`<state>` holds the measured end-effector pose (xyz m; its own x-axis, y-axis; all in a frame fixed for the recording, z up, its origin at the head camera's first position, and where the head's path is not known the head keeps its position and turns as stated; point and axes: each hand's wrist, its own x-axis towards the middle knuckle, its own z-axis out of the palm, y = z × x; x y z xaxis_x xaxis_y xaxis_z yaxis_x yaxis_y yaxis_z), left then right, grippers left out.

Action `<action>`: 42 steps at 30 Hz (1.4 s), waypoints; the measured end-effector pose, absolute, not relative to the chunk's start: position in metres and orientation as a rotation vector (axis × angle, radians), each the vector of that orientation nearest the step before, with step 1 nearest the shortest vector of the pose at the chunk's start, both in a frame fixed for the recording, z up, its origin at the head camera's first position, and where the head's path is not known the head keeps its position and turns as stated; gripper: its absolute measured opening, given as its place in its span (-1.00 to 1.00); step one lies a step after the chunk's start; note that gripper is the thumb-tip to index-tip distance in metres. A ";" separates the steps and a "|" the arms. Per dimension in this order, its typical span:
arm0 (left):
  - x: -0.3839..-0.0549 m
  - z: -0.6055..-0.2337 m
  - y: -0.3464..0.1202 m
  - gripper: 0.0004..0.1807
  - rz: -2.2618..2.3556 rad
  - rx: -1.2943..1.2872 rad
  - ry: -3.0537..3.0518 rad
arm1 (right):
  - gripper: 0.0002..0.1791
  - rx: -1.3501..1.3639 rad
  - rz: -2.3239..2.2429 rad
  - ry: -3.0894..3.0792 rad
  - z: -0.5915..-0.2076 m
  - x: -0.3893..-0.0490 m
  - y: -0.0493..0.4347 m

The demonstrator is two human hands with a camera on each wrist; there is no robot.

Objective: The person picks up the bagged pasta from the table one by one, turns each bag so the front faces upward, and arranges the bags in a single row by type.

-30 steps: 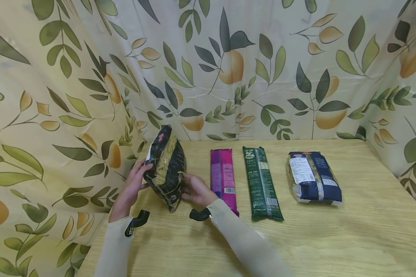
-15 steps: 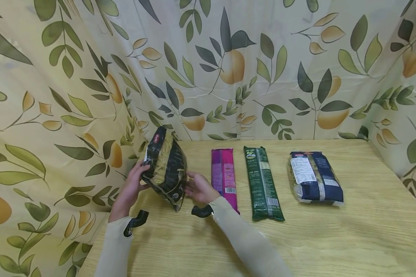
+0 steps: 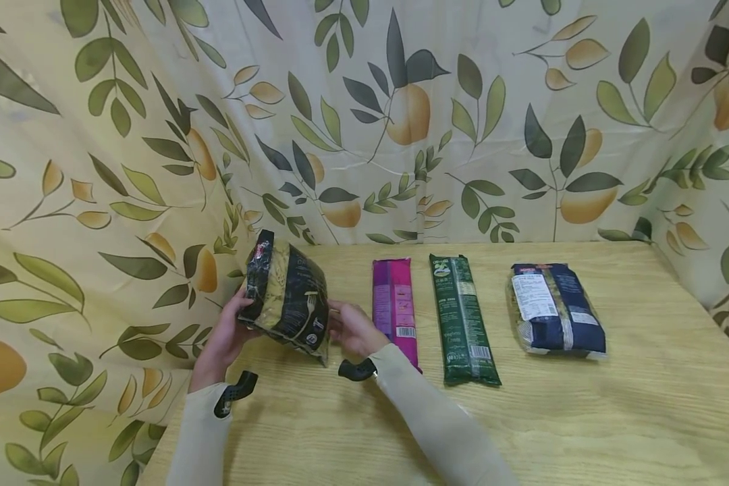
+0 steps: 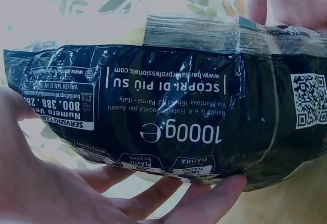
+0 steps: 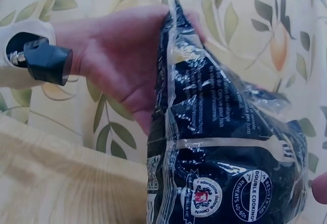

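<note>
In the head view, my left hand [image 3: 223,337] grips the left edge of a black pasta bag [image 3: 288,297] with a clear window and a printed fork. The bag is tilted, held above the table. In the left wrist view my thumb and fingers [image 4: 214,201] wrap the underside of the bag [image 4: 163,101], which is printed 1000g. My right hand [image 3: 357,329] is at the bag's right side with loosely bent fingers. In the right wrist view only a fingertip [image 5: 320,188] of it shows, beside the bag [image 5: 225,132]; contact cannot be made out.
On the wooden table [image 3: 553,418] lie a pink-purple packet [image 3: 393,304], a long green spaghetti packet [image 3: 464,317] and a dark blue pasta bag [image 3: 557,307] with a white label, in a row to the right. A leaf-patterned curtain [image 3: 364,155] stands behind and at both sides.
The black pasta bag has turned, its top swinging left and down, so more of its fork-printed face shows. My right hand has shifted slightly right. The other packets lie still.
</note>
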<state>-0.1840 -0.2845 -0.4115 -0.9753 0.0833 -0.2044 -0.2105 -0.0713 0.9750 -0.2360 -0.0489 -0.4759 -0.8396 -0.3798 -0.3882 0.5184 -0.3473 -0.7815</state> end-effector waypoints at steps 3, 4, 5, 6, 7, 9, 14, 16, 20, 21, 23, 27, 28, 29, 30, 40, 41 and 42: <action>-0.181 -0.416 -0.288 -0.21 2.176 -0.154 1.970 | -0.68 0.172 -2.192 1.380 -0.475 -0.235 -0.048; -0.180 -0.418 -0.289 -0.21 2.180 -0.158 1.966 | -0.64 0.160 -2.187 1.391 -0.476 -0.235 -0.048; -0.180 -0.420 -0.290 -0.21 2.183 -0.161 1.965 | -0.61 0.144 -2.183 1.405 -0.475 -0.235 -0.048; -0.179 -0.421 -0.291 -0.21 2.193 -0.159 1.959 | -0.58 0.127 -2.178 1.417 -0.475 -0.234 -0.048; -0.179 -0.423 -0.293 -0.22 2.204 -0.152 1.952 | -0.56 0.113 -2.174 1.426 -0.474 -0.234 -0.048; -0.180 -0.428 -0.295 -0.23 2.232 -0.124 1.938 | -0.55 0.098 -2.177 1.431 -0.473 -0.233 -0.047; -0.184 -0.442 -0.297 -0.32 2.322 -0.073 1.866 | -0.64 0.122 -2.221 1.440 -0.467 -0.231 -0.043; -0.186 -0.447 -0.296 -0.35 2.351 -0.074 1.829 | -0.67 0.134 -2.244 1.452 -0.466 -0.230 -0.041; -0.192 -0.455 -0.292 -0.40 2.409 -0.100 1.724 | -0.70 0.163 -2.271 1.468 -0.463 -0.231 -0.035; -0.194 -0.458 -0.292 -0.44 2.426 -0.102 1.691 | -0.71 0.169 -2.275 1.468 -0.462 -0.232 -0.034; -0.196 -0.463 -0.292 -0.52 2.457 -0.101 1.638 | -0.72 0.185 -2.274 1.461 -0.460 -0.232 -0.032; -0.200 -0.470 -0.295 -0.55 2.493 -0.045 1.542 | -0.80 0.194 -2.280 1.457 -0.460 -0.232 -0.029; -0.200 -0.471 -0.297 -0.54 2.495 -0.026 1.521 | -0.83 0.192 -2.281 1.456 -0.461 -0.232 -0.029; -0.200 -0.472 -0.299 -0.54 2.497 -0.011 1.499 | -0.86 0.188 -2.284 1.457 -0.461 -0.232 -0.030; -0.201 -0.473 -0.300 -0.54 2.503 -0.002 1.471 | -0.87 0.183 -2.289 1.457 -0.462 -0.232 -0.030; -0.202 -0.481 -0.315 -0.61 2.520 -0.061 1.367 | -0.73 0.144 -2.277 1.481 -0.467 -0.230 -0.036; -0.202 -0.482 -0.316 -0.61 2.524 -0.066 1.359 | -0.67 0.136 -2.277 1.487 -0.468 -0.230 -0.037; -0.202 -0.483 -0.317 -0.61 2.527 -0.066 1.348 | -0.63 0.127 -2.277 1.490 -0.469 -0.229 -0.038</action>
